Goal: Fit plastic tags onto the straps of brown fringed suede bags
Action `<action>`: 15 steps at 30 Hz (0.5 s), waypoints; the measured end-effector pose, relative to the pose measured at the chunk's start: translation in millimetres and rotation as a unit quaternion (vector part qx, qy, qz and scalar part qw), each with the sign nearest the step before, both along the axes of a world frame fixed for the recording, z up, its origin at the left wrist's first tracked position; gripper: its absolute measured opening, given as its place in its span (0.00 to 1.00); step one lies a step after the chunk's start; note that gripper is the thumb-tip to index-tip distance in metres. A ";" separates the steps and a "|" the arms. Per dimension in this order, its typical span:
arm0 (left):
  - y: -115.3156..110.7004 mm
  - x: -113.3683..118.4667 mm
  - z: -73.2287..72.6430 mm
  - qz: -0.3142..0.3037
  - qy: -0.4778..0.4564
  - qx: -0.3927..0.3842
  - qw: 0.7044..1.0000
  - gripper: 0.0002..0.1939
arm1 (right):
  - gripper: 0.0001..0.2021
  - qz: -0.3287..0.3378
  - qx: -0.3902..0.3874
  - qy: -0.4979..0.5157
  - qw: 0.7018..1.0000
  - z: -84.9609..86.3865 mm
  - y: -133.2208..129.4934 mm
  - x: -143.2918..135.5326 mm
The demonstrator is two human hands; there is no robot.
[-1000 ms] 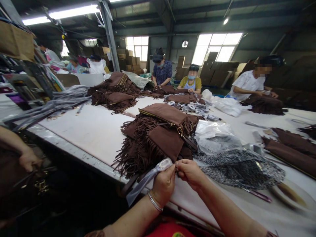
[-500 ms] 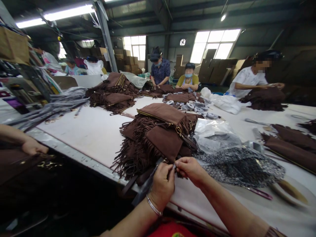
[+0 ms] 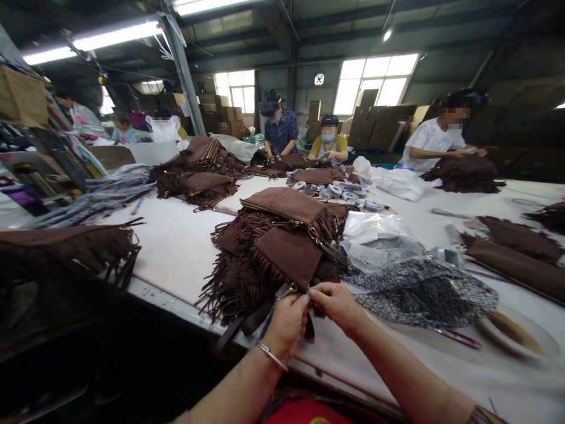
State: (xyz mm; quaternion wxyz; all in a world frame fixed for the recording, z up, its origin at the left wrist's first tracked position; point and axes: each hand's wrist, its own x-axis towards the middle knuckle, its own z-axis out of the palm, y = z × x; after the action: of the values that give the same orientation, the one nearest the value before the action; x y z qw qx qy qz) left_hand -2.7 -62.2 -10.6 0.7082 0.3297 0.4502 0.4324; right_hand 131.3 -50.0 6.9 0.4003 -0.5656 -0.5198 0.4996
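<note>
At the front of the worktable, my left hand (image 3: 285, 327) is closed on a grey-wrapped strap (image 3: 279, 291) with a gold-coloured metal fitting at its end. My right hand (image 3: 339, 303) pinches something small against the left fingertips; the fingers hide what it is. Directly beyond both hands lies a brown fringed bag (image 3: 289, 253), its lower corner reaching the fingertips. It rests on a heap of similar bags, with a zipped brown bag (image 3: 286, 203) on top. Dark brown strap ends hang near the table edge below my hands.
Clear plastic bags (image 3: 375, 241) and speckled black-and-white material (image 3: 424, 294) lie right of the heap. Further right are a tape roll (image 3: 514, 333) and a purple-handled tool (image 3: 461, 338). Grey-wrapped straps (image 3: 110, 191) lie left. Several co-workers stand or sit around the table (image 3: 176, 247).
My hands stay together at the bag's corner, with only small finger shifts. At left, another person's hand has gone from view and a brown fringed bag there has risen to table height.
</note>
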 end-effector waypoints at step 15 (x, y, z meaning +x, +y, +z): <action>8.3 4.3 -10.1 0.029 0.006 -0.014 0.999 0.23 | 0.19 -0.488 0.092 -0.260 0.828 48.5 -88.0 245.8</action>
State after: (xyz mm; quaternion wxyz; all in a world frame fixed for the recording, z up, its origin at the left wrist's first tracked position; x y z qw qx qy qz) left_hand 1.6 -53.9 -20.7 0.6968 0.3096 0.4700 0.4446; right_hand 377.1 -138.0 55.4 0.4922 -0.8151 -0.3045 0.0235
